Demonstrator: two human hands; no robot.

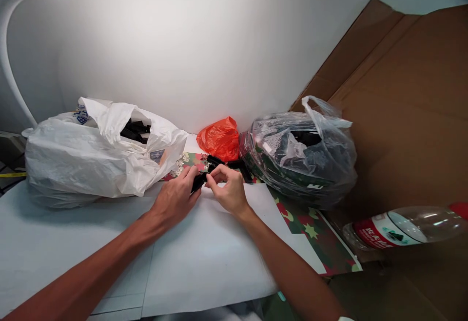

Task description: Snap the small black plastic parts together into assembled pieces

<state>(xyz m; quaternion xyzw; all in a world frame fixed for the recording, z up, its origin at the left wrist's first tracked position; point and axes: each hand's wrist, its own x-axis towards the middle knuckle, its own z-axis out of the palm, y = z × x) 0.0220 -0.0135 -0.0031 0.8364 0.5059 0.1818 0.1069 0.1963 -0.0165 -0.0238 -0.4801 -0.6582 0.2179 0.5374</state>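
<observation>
In the middle of the table my left hand (178,191) is closed around a small black piece (198,183), whose exact kind I cannot make out. My right hand (229,189) pinches at the right end of that piece, thumb and forefinger together. Just beyond the hands lie several more black pieces (215,160) on a camouflage-patterned sheet. A cluster of small shiny metal bits (180,164) sits to the left of them, partly hidden behind my left hand.
A white plastic bag (91,155) with black items stands at left, a small orange bag (219,138) at the back, a clear bag (300,155) at right. White paper (204,262) covers the table front. A plastic bottle (380,230) lies right, beside cardboard (409,116). A lamp (7,43) rises left.
</observation>
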